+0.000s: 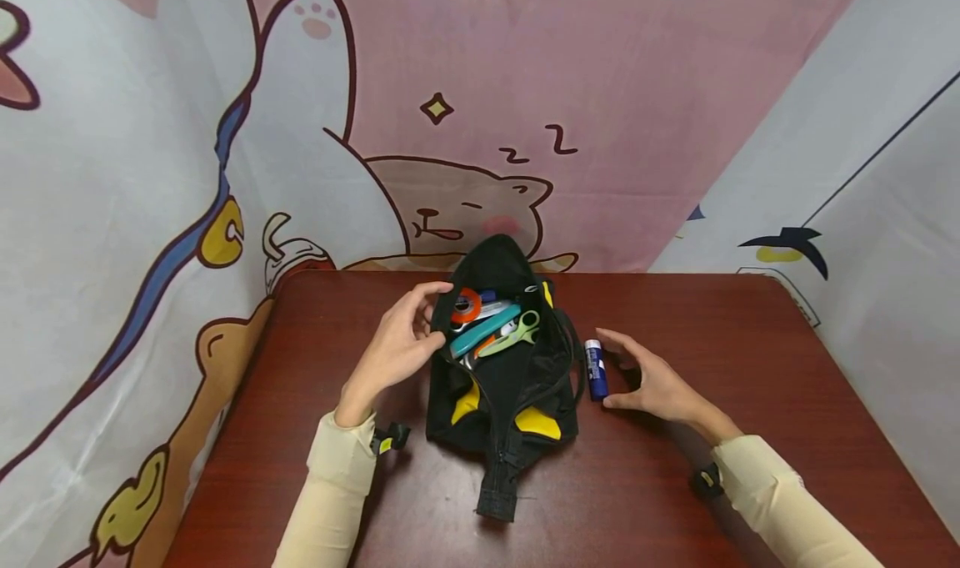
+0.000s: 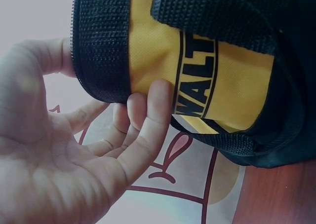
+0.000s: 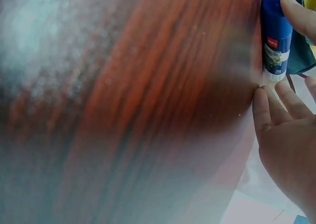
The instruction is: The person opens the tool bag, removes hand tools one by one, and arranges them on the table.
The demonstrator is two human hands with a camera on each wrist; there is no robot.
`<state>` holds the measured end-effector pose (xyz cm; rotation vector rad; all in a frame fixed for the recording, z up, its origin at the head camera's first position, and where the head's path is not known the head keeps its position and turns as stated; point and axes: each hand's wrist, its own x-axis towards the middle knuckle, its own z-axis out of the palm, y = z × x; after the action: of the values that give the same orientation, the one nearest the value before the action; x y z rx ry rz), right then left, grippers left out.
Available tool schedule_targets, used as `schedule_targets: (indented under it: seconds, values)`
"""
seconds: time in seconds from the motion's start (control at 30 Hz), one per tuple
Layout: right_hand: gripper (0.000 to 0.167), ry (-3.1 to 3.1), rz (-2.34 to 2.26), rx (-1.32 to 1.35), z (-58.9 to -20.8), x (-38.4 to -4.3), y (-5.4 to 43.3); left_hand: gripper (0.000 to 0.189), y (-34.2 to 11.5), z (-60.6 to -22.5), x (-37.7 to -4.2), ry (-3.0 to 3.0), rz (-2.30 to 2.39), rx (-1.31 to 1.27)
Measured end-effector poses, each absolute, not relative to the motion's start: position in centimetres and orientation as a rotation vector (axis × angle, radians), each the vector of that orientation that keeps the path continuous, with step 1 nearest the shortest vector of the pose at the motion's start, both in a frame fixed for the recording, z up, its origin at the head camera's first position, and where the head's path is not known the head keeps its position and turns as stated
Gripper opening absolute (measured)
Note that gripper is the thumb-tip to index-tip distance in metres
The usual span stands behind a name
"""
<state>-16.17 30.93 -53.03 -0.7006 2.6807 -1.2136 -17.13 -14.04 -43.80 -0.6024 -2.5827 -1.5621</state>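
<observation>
A black and yellow tool bag (image 1: pixel 501 393) sits mid-table with its mouth unzipped. Inside it lie an orange tape roll (image 1: pixel 467 305), a teal-handled tool (image 1: pixel 486 331) and light green scissors (image 1: pixel 517 337). My left hand (image 1: pixel 397 343) grips the left rim of the mouth, thumb on one side and fingers on the other; the left wrist view has those fingers against the yellow panel. To the right of the bag is a blue glue stick (image 1: pixel 596 370) with a white end. Around it my right hand (image 1: pixel 656 384) is spread, thumb by the blue cap and fingertips by the white end.
The reddish-brown wooden table (image 1: pixel 300 468) meets a cartoon-printed cloth (image 1: pixel 465 67) behind and at the sides. A black strap (image 1: pixel 497 493) of the bag points toward the front. A loop handle (image 1: pixel 576 351) arches at the bag's right side, close to the glue stick.
</observation>
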Motion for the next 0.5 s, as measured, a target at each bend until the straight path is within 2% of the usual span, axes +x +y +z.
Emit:
schedule_targets:
  seconds: [0.33, 0.5]
  values:
    - [0.113, 2.680, -1.233, -0.633, -51.6, -16.6, 30.6, 0.068, -14.1, -43.8, -17.2, -2.586, -1.549, -0.608]
    - [0.104, 2.819, -1.281, -0.609, -49.0, -16.9, 28.8, 0.068, -14.1, -43.7, -17.1, -2.600, -1.549, -0.594]
